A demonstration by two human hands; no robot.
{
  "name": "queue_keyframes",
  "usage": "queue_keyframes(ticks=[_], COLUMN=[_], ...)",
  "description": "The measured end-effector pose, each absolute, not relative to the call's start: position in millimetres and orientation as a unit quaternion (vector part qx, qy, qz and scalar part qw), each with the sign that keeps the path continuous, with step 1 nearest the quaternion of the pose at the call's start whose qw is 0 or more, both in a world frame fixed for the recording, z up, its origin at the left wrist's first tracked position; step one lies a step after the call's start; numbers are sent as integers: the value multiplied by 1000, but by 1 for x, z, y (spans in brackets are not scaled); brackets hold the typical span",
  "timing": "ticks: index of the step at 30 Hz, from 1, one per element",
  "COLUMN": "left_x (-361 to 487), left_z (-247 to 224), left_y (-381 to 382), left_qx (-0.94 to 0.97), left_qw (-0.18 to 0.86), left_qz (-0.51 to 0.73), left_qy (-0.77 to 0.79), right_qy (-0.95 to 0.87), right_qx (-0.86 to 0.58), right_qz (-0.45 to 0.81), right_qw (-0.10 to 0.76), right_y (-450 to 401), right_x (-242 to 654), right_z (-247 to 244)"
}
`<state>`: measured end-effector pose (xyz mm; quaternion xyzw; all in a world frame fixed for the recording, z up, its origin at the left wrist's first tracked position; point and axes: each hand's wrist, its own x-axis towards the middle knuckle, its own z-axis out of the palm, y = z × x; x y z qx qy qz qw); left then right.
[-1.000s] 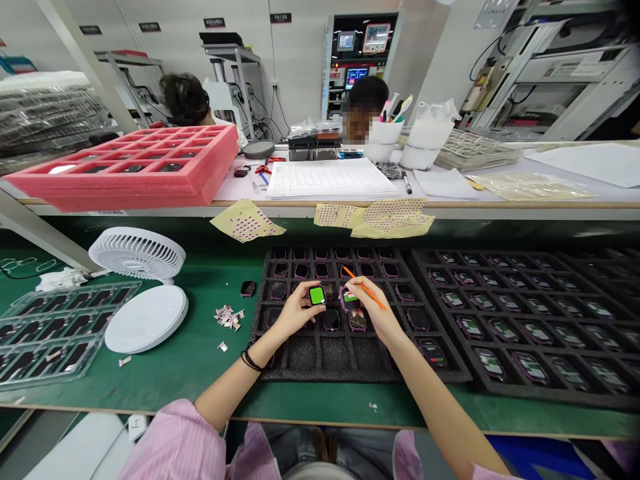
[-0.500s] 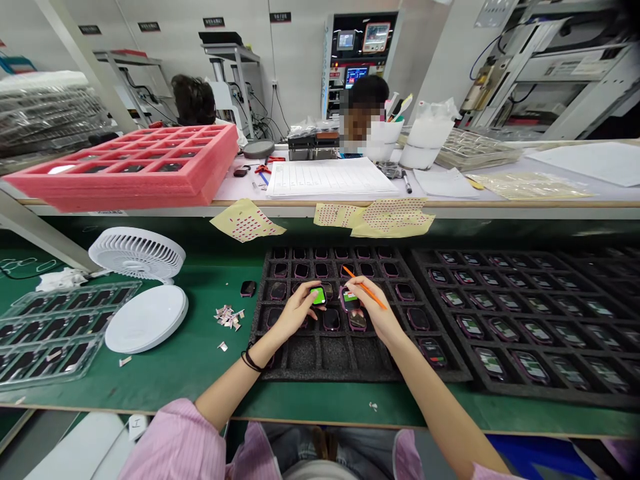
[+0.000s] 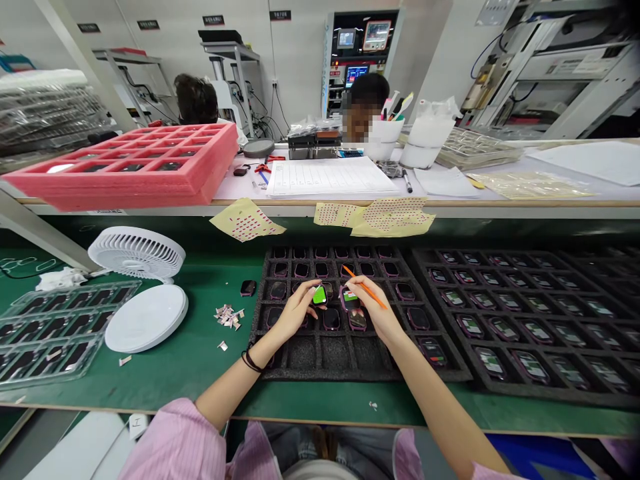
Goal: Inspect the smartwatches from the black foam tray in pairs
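Observation:
Above the near black foam tray [image 3: 303, 353], my left hand [image 3: 296, 310] has its fingers closed around a small watch-like device [image 3: 319, 295] whose screen glows green. My right hand [image 3: 373, 303] pinches a thin orange stick [image 3: 367, 289], its tip pointing up and left. A second lit device [image 3: 349, 298], green and white, shows at the right hand's fingertips; whether the hand grips it cannot be made out. Dark-screened devices, such as one below the hands [image 3: 331, 319], sit in the tray's compartments.
A second foam tray [image 3: 463, 373] of devices lies right. Left are a white fan [image 3: 145, 320], small scattered pieces [image 3: 229, 317], a lone device [image 3: 247, 288] and a clear plastic tray [image 3: 50, 333]. A raised shelf [image 3: 300, 205] holds pink foam trays [image 3: 200, 180] and papers. Two people sit beyond.
The fingers of my left hand have shifted slightly, and more of the green screen shows. My right hand has hardly moved. Across the shelf, a person's head has shifted slightly.

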<state>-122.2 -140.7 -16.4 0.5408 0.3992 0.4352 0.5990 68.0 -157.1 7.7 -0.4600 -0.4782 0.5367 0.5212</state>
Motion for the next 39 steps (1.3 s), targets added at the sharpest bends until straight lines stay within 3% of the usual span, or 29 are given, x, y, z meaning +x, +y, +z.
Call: queue_keyframes(ticks=[39], left_x=[-123], left_z=[-16], left_y=[-140], left_qx=[543], left_qw=[586], left_qz=[439], left_qy=[411], right_qy=[-501], right_qx=[-440], right_qz=[535], right_qw=[519], right_y=[-157], right_x=[67], right_z=[11])
